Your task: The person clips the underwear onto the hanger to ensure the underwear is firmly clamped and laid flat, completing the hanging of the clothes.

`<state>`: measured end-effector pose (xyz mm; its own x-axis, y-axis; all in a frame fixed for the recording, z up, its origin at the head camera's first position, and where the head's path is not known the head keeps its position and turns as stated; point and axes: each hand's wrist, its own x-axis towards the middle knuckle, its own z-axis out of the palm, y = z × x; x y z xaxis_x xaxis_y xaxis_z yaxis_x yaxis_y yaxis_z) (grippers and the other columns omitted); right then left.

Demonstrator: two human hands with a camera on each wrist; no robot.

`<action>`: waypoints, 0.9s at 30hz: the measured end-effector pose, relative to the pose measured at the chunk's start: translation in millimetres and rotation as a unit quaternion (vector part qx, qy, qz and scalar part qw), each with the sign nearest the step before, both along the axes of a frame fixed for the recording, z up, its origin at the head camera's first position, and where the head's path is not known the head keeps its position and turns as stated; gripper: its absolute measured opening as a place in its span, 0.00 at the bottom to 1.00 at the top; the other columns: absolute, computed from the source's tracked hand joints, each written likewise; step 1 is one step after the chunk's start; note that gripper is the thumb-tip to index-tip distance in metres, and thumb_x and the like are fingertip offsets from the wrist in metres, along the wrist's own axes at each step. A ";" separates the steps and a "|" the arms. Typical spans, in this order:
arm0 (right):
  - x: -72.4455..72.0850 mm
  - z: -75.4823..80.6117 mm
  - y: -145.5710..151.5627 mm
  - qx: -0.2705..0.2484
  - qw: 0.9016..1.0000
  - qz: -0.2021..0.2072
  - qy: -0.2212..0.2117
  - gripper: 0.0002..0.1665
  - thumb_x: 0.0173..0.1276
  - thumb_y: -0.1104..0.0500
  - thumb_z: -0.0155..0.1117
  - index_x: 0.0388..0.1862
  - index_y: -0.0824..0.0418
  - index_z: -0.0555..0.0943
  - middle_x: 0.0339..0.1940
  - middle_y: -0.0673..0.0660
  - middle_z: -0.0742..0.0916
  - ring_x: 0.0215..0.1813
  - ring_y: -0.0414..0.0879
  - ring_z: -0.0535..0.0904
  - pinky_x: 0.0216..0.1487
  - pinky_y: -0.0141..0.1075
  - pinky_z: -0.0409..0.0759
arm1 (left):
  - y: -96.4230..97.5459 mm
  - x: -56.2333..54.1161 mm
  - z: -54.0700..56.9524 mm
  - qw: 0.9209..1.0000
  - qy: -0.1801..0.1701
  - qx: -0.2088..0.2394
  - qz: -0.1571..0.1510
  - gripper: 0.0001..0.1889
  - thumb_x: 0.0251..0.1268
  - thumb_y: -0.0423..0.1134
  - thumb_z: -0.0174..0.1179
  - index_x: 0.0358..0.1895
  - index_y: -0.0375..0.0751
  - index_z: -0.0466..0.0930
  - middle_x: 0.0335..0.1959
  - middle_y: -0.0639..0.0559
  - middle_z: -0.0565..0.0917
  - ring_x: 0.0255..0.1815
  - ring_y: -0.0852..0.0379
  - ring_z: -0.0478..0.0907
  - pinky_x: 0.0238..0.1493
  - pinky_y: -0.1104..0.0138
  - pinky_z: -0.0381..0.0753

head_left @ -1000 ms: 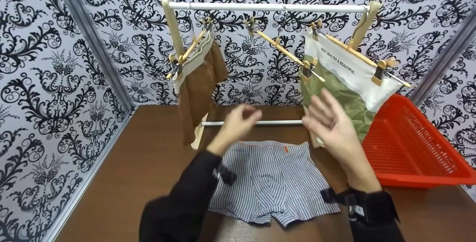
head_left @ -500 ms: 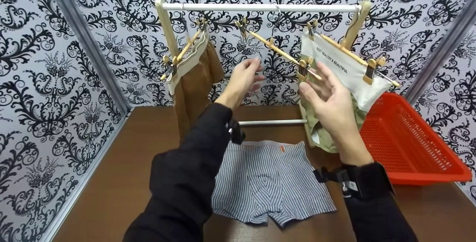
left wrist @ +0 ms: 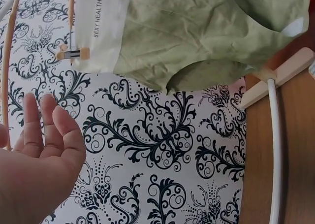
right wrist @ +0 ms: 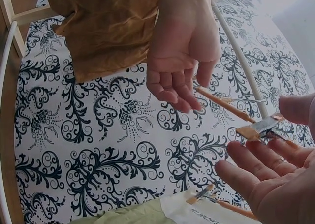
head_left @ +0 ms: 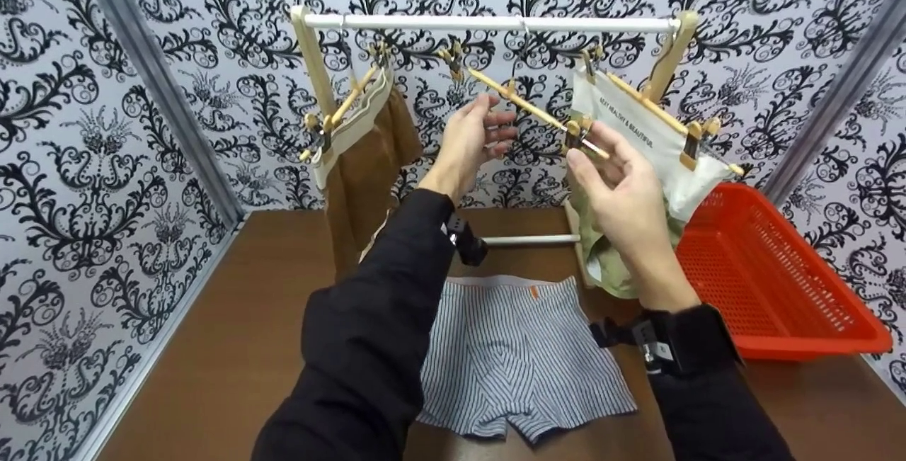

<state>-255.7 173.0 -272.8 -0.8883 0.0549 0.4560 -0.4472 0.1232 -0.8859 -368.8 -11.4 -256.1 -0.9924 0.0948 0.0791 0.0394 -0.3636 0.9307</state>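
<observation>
A wooden clip hanger (head_left: 520, 101) with no garment on it hangs from the middle of the rack's white rail. My right hand (head_left: 626, 195) is at its near end, thumb and fingers spread on either side of the clip (right wrist: 258, 129). Further back, my left hand (head_left: 471, 139) is raised beside the hanger's bar, palm turned towards it and fingers loosely bent, holding nothing. Below both arms, striped boxer briefs (head_left: 520, 355) lie spread flat on the table, waistband away from me; the left sleeve covers part of their left side.
Brown underwear (head_left: 368, 156) hangs clipped on a hanger at the rack's left. Green briefs with a white lettered waistband (head_left: 640, 124) hang at the right, close behind my right hand. A red plastic basket (head_left: 814, 344) stands right of the rack. The rack's white rail (head_left: 460, 22) runs above.
My left hand has risen from above the boxer briefs to beside the hanger's bar. My right hand has moved in around the near clip. The head view has shifted slightly.
</observation>
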 end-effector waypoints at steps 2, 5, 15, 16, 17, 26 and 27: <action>0.8 -0.7 -1.2 0.001 1.000 -0.004 0.003 0.35 0.73 0.53 0.66 0.75 0.59 0.68 0.67 0.60 0.79 0.64 0.51 0.79 0.61 0.35 0.78 | -0.5 0.6 0.6 1.000 -0.005 0.002 -0.002 0.18 0.83 0.48 0.46 0.61 0.42 0.76 0.48 0.42 0.85 0.38 0.53 0.84 0.45 0.60 0.81; -0.2 0.1 -3.9 -0.003 1.000 -0.006 0.017 0.32 0.73 0.54 0.67 0.72 0.61 0.71 0.66 0.61 0.80 0.62 0.52 0.81 0.61 0.36 0.78 | -0.9 1.3 4.0 1.000 0.000 -0.005 -0.005 0.16 0.81 0.48 0.47 0.58 0.44 0.77 0.46 0.44 0.86 0.38 0.53 0.84 0.44 0.62 0.81; 4.7 6.1 -10.5 -0.014 1.000 -0.018 0.019 0.25 0.72 0.55 0.68 0.65 0.58 0.79 0.58 0.61 0.84 0.53 0.49 0.85 0.54 0.36 0.82 | -1.3 4.6 15.7 1.000 0.021 -0.013 -0.008 0.14 0.80 0.42 0.50 0.58 0.40 0.79 0.44 0.45 0.86 0.36 0.55 0.84 0.35 0.68 0.81; 5.9 6.7 -10.6 -0.013 1.000 -0.018 0.017 0.25 0.72 0.55 0.68 0.65 0.58 0.79 0.58 0.61 0.84 0.54 0.49 0.85 0.54 0.36 0.82 | -1.4 5.1 16.6 1.000 0.024 -0.011 -0.008 0.14 0.80 0.42 0.51 0.58 0.40 0.79 0.43 0.45 0.85 0.36 0.55 0.84 0.35 0.68 0.81; 7.1 7.4 -10.7 -0.012 1.000 -0.018 0.015 0.25 0.71 0.54 0.68 0.66 0.57 0.79 0.58 0.61 0.84 0.54 0.49 0.84 0.54 0.36 0.82 | -1.3 6.0 18.0 1.000 0.026 -0.010 -0.008 0.14 0.80 0.41 0.51 0.58 0.40 0.79 0.43 0.46 0.85 0.36 0.55 0.84 0.35 0.68 0.81; 13.6 8.9 -11.1 -0.023 0.998 -0.016 0.054 0.26 0.72 0.58 0.67 0.66 0.62 0.77 0.58 0.61 0.84 0.53 0.51 0.84 0.54 0.36 0.82 | 6.3 14.7 31.0 0.998 0.056 0.007 -0.006 0.17 0.75 0.42 0.57 0.62 0.43 0.78 0.42 0.47 0.85 0.35 0.55 0.83 0.40 0.66 0.81; 14.6 7.9 -11.4 -0.029 0.998 -0.012 0.061 0.25 0.72 0.59 0.68 0.66 0.63 0.77 0.57 0.62 0.84 0.53 0.51 0.84 0.55 0.37 0.82 | 6.7 15.3 31.0 0.998 0.056 0.011 -0.005 0.17 0.75 0.43 0.58 0.61 0.42 0.78 0.42 0.48 0.85 0.35 0.56 0.83 0.39 0.66 0.81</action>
